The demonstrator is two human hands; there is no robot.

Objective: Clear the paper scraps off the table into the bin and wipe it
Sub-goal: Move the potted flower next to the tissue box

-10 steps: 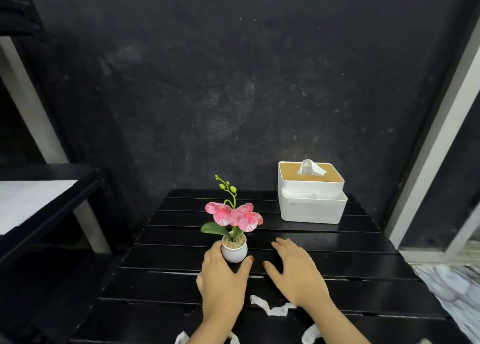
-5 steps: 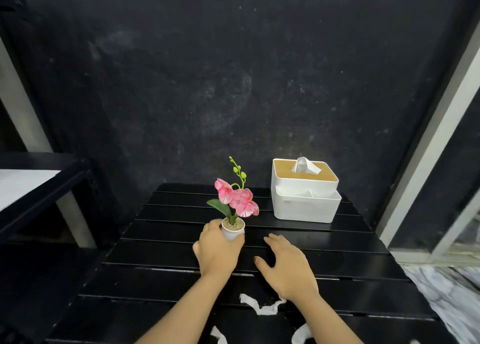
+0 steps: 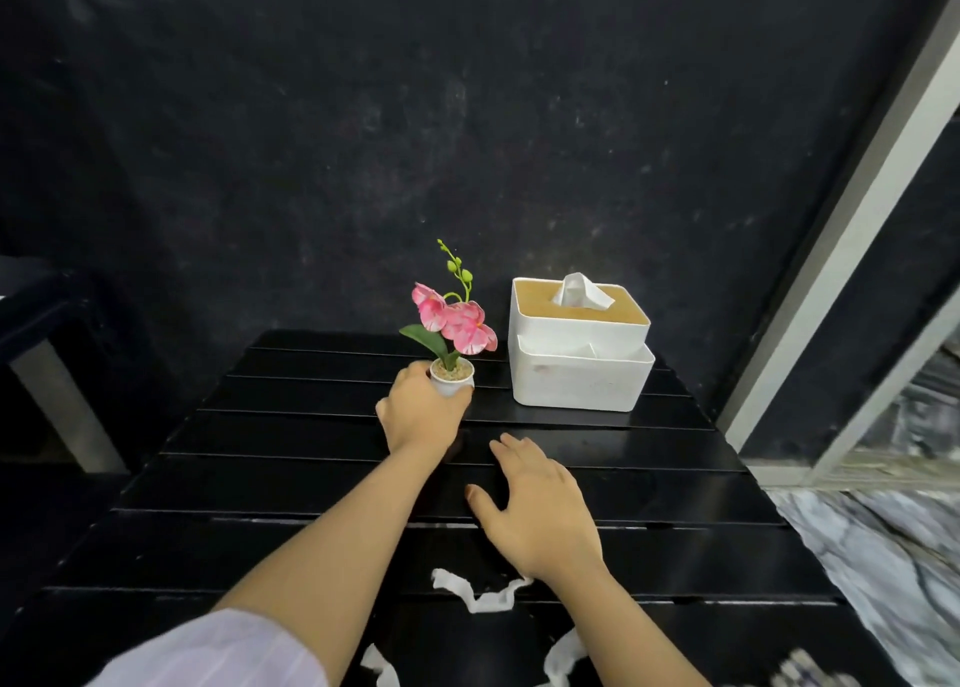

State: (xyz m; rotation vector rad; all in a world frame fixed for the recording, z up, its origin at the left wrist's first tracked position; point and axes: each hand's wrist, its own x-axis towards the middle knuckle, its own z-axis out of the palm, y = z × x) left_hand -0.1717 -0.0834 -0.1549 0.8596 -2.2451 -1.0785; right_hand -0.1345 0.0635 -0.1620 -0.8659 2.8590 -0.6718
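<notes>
Paper scraps (image 3: pixel 480 595) on table (image 3: pixel 270 484), left grip (image 3: pixel 423 413) around flower pot (image 3: pixel 451 380)

Home-like corner, black slatted table (image 3: pixel 649 447) against dark wall (image 3: pixel 363 141), potted fake orchid (image 3: pixel 453 323) and white tissue box (image 3: pixel 579 343) at far side, marble floor (image 3: pixel 883 546) right
</notes>
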